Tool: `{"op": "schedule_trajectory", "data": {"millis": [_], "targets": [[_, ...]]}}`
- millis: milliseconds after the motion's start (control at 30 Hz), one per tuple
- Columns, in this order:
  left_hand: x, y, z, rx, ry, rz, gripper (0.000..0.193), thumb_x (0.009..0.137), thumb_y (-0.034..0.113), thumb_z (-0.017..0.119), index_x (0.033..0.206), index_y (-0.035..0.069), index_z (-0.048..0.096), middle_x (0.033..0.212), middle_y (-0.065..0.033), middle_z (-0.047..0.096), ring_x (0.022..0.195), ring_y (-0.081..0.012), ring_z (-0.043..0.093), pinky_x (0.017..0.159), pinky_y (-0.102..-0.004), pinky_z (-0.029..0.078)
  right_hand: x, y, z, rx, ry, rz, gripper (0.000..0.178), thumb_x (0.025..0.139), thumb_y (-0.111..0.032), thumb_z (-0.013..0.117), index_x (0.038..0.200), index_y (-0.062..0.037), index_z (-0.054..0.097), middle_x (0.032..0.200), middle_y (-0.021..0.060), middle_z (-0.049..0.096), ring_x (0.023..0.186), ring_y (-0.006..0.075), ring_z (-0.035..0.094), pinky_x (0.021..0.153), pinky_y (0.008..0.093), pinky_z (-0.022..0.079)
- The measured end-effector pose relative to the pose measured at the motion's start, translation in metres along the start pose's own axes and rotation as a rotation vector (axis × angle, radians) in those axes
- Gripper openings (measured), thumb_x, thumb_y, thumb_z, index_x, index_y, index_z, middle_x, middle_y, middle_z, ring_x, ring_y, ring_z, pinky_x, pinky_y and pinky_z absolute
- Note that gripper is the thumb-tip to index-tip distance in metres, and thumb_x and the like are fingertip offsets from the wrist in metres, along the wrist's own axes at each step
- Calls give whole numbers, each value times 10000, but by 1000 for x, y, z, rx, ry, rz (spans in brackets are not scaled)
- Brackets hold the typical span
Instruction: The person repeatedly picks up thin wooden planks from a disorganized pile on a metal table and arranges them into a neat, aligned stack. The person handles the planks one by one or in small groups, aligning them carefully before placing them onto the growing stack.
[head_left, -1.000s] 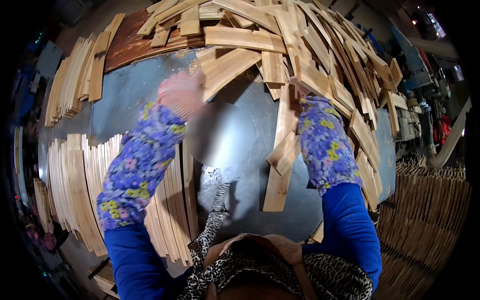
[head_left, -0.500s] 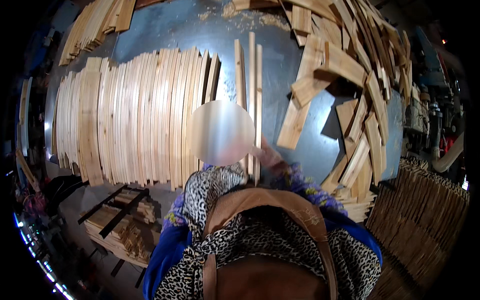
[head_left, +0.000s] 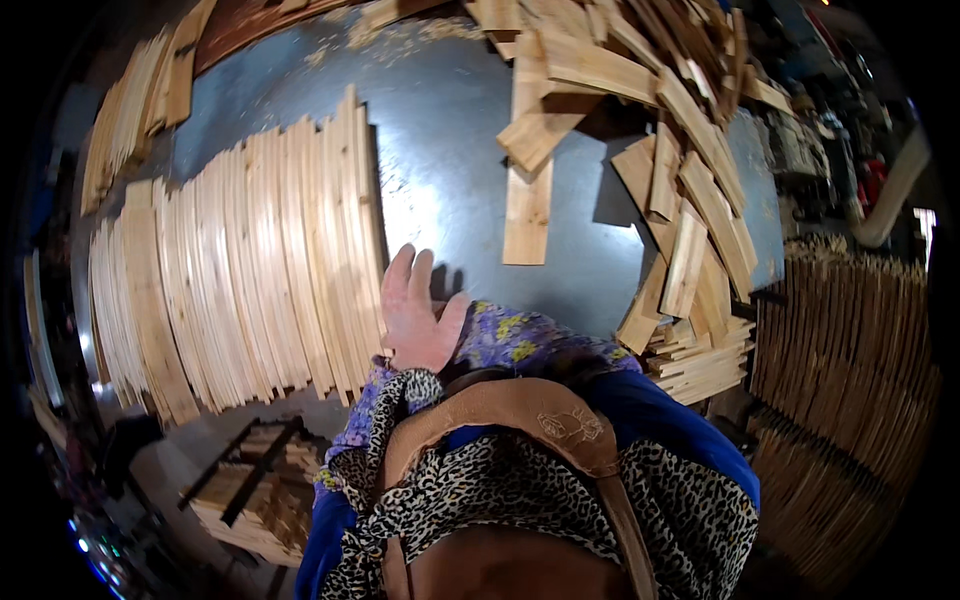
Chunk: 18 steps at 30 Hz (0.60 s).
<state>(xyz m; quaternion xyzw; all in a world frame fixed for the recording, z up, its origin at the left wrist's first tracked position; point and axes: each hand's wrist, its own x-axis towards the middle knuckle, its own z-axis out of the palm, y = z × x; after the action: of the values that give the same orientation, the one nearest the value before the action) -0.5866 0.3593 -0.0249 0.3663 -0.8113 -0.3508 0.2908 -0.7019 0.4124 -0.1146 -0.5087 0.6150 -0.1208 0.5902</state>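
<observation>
My left hand (head_left: 412,318) is open beside the right edge of a row of pale wooden strips (head_left: 250,260). Its fingers point away from me and its thumb is spread to the right. The outermost strip (head_left: 362,200) runs along the left side of this hand, whose fingers seem to touch the row's near right end. From the right, my other sleeve (head_left: 530,335), purple and flowered, reaches across behind the left hand. Only a sliver of my right hand (head_left: 438,309) shows between the left thumb and fingers, so its grip is hidden.
Loose boards (head_left: 527,215) lie in a jumbled pile at the right of the grey metal table (head_left: 450,150). More strips (head_left: 130,110) stand at the far left. Stacked wood (head_left: 250,500) sits low at the left, and a tall stack of slats (head_left: 850,340) at the right. Sawdust lies at the back.
The few strips that stood apart right of the row are now against it. My hands have come left with them, and the left hand's fingers are spread. The view has shifted right.
</observation>
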Motion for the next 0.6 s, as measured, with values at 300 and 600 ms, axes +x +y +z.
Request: {"op": "schedule_trajectory", "data": {"millis": [300, 600], "targets": [[254, 147, 110, 379, -13, 693, 703, 810, 288, 818, 1462, 113, 623, 1478, -240, 549, 1389, -442, 516, 1187, -575, 402, -68, 130, -222, 952, 949, -18, 223, 1018, -265, 679, 1118, -108, 557, 842, 50, 567, 766, 168, 599, 667, 326, 508], [319, 187, 174, 905, -351, 659, 395, 953, 169, 638, 1348, 161, 627, 1052, -107, 698, 1078, -296, 724, 871, -474, 574, 15, 267, -347, 233, 957, 95, 606, 808, -285, 906, 1347, -123, 682, 1214, 67, 737, 976, 230, 713, 842, 364, 607]]}}
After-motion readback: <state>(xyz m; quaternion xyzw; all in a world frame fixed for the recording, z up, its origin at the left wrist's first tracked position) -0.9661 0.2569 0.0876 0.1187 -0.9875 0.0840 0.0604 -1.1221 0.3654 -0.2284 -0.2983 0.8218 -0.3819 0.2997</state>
